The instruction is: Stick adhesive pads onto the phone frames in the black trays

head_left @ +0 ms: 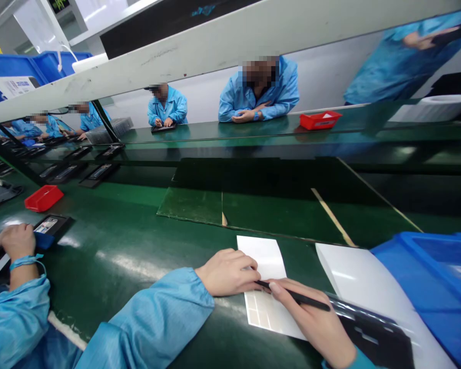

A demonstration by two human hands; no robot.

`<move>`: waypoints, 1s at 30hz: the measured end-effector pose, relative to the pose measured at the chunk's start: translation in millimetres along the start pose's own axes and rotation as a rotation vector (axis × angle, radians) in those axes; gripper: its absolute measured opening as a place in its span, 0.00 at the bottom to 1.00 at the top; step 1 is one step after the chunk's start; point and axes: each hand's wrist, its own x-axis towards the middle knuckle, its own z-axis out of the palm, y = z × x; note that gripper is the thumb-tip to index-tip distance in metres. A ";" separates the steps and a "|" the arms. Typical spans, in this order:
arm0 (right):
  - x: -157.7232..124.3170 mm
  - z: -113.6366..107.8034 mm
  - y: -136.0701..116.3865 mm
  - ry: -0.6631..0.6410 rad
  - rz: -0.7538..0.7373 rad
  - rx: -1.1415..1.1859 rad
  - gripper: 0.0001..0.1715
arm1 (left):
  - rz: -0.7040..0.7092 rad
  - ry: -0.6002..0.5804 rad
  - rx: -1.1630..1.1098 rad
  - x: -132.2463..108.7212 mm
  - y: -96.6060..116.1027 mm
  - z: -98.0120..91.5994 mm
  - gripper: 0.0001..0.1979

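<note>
The right hand point(311, 320) is pinching one black stylus point(294, 295), fingers closed round its barrel, tip hidden beside the other hand; the left hand point(226, 271) is lying lightly curled, holding nothing, fingertips pressing on one white card point(267, 259); the card is lying at the near edge of the green table point(119, 261), pale label squares showing at its lower end; one black device point(376, 335) is lying on one white sheet point(369, 277), just beside the right hand; one blue bin point(438, 287) is sitting at the right edge; a co-worker's hand point(17, 241) is resting beside one black holder point(51, 228), at the left edge; two red trays point(43, 198) are showing, one near that holder, one farther along.
</note>
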 end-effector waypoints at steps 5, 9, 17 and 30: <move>-0.5 -1.0 -1.5 -0.032 0.028 -0.002 0.22 | 0.006 0.022 0.025 -1.4 0.8 -0.4 0.16; -2.3 -0.3 1.1 -0.038 0.032 0.021 0.24 | 0.023 -0.010 0.032 -2.1 1.1 -0.1 0.17; -5.0 2.7 22.6 -0.021 0.106 0.001 0.23 | -0.013 -0.027 0.009 0.4 1.6 -2.1 0.16; -2.8 0.2 6.3 -0.007 0.032 -0.020 0.22 | 0.010 -0.031 0.022 -0.6 1.2 -3.7 0.16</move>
